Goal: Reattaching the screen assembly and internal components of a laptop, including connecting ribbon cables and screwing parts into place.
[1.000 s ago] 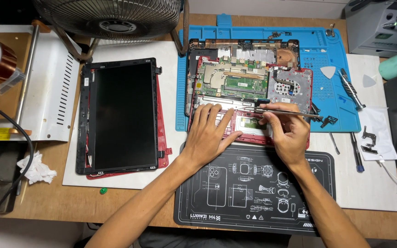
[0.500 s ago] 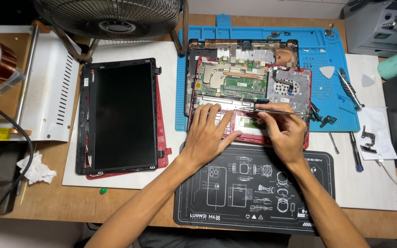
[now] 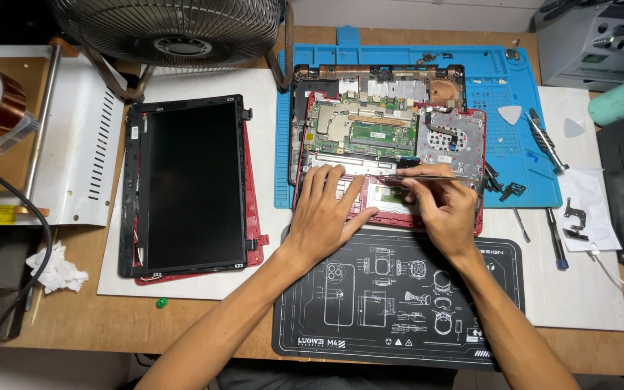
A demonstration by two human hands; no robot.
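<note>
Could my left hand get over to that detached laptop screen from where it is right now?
Probably yes. The left hand lies flat on the opened laptop base, and the detached screen sits just to its left on the white sheet, with nothing between them.

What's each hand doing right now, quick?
Left hand: open, flat on the opened red laptop base.
Right hand: closed, pinching thin metal tweezers.

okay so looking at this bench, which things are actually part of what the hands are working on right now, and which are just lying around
In use:
- opened laptop base
- tweezers in the right hand
- left hand, pressed flat on the base
- blue mat underneath

Lying about:
- detached screen panel
- fan
- black mat
- screwdrivers
- crumpled tissue
</note>
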